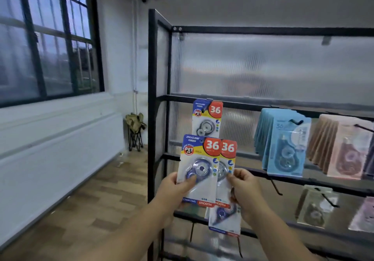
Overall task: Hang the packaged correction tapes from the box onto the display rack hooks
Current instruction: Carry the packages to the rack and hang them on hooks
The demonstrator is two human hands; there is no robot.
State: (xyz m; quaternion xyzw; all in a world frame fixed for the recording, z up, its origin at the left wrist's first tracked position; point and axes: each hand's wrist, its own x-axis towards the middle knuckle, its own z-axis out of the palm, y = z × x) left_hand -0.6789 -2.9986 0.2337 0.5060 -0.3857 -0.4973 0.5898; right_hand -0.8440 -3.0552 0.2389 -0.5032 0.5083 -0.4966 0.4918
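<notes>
My left hand [174,192] grips a packaged correction tape [199,159] with a red "36" badge, thumb across its blister. My right hand [245,190] pinches a second, matching pack [227,159] that sits partly behind the first. Both packs are held upright in front of the black display rack [151,99]. Above them a small stack of the same packs [207,119] hangs from a hook on the rack's upper rail. One more pack [224,218] hangs lower down, behind my right hand. The box is out of view.
Blue packs [283,141] and pink packs [342,147] hang on hooks to the right, with more packs [315,208] on the row below. Bare black hooks [276,186] stick out of the lower rail. A folding stool [135,131] stands by the wall on the left.
</notes>
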